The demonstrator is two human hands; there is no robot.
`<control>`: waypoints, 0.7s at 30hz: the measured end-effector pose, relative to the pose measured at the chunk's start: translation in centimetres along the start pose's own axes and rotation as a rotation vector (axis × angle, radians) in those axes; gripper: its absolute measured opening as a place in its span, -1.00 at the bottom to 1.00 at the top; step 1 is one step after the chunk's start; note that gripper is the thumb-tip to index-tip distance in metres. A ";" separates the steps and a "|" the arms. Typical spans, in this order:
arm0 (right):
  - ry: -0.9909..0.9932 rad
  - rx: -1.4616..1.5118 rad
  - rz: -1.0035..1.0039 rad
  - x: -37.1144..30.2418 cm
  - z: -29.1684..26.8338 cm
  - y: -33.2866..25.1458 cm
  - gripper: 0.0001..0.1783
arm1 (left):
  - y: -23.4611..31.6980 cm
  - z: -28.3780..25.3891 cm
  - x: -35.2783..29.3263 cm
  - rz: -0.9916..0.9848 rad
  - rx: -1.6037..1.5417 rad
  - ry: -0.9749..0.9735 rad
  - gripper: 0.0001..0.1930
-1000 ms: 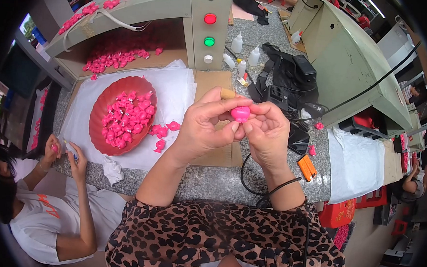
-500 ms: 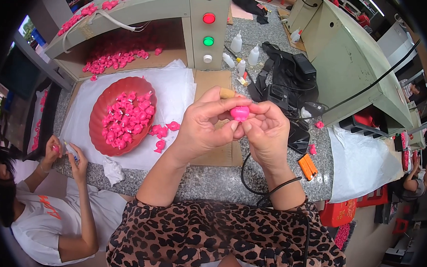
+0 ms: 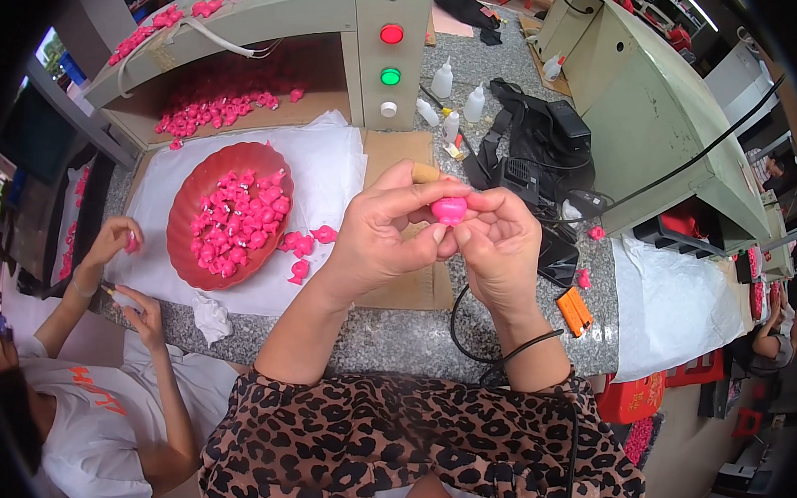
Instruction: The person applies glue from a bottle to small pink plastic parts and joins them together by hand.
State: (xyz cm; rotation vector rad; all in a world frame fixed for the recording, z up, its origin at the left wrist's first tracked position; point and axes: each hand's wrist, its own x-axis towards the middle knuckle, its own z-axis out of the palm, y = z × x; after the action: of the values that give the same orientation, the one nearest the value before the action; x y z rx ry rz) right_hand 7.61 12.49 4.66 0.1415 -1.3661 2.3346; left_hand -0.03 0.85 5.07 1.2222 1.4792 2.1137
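Note:
Between the fingertips of both hands I hold a small glossy pink toy piece [image 3: 449, 211] above the table. My left hand [image 3: 381, 230] pinches it from the left, with a tan finger cot [image 3: 425, 172] on one finger. From the other side, the thumb and fingers of my right hand [image 3: 502, 235] close on the same piece. Left of my hands is a red scalloped bowl [image 3: 184, 255] heaped with similar pink pieces. Several loose pink pieces [image 3: 298, 244] lie beside the bowl on a white sheet [image 3: 338, 152].
A grey machine housing [image 3: 398, 94] with coloured buttons stands behind the bowl; pink pieces lie inside. To the right are white squeeze bottles [image 3: 474, 104], a black bag [image 3: 538, 140], an orange block [image 3: 574, 311] and a black cable [image 3: 463, 336]. A co-worker [image 3: 108, 422] sits at left.
My hands and the pink piece stay nearly still. At left, the co-worker's far hand has moved up and toward the bowl with a pink piece, and their body has shifted.

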 end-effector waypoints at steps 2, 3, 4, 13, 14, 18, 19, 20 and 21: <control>-0.004 -0.001 0.001 0.0 -0.1 0.1 -0.75 | 0.0 -0.1 0.0 0.006 0.011 -0.002 -0.68; -0.009 -0.002 0.002 0.0 -0.1 0.1 -0.75 | 0.0 -0.1 0.0 0.012 0.023 -0.003 -0.68; -0.008 -0.002 0.002 0.0 -0.1 0.1 -0.75 | -0.1 -0.1 0.1 0.012 0.023 -0.004 -0.68; -0.030 0.003 0.006 0.1 -0.4 0.1 -0.75 | -0.1 0.0 0.1 0.010 0.004 0.000 -0.68; -0.039 0.010 0.007 0.1 -0.4 0.1 -0.75 | -0.2 -0.1 0.1 0.021 0.023 -0.008 -0.68; -0.048 0.018 0.015 0.1 -0.4 0.1 -0.75 | 0.1 0.0 0.1 0.003 0.004 -0.005 -0.69; -0.047 0.017 0.015 0.1 -0.4 0.1 -0.75 | 0.1 0.0 0.1 0.003 0.003 -0.006 -0.69; -0.044 0.017 0.011 0.1 -0.4 0.0 -0.75 | 0.1 0.0 0.2 0.007 0.004 -0.008 -0.68; -0.041 0.016 0.007 0.1 -0.4 0.0 -0.75 | 0.1 0.1 0.2 0.012 0.006 -0.009 -0.68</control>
State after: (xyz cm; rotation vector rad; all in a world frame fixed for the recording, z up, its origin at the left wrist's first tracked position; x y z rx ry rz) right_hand 7.60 12.82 4.47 0.1907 -1.3693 2.3618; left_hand -0.07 0.97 5.26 1.2436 1.4789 2.1105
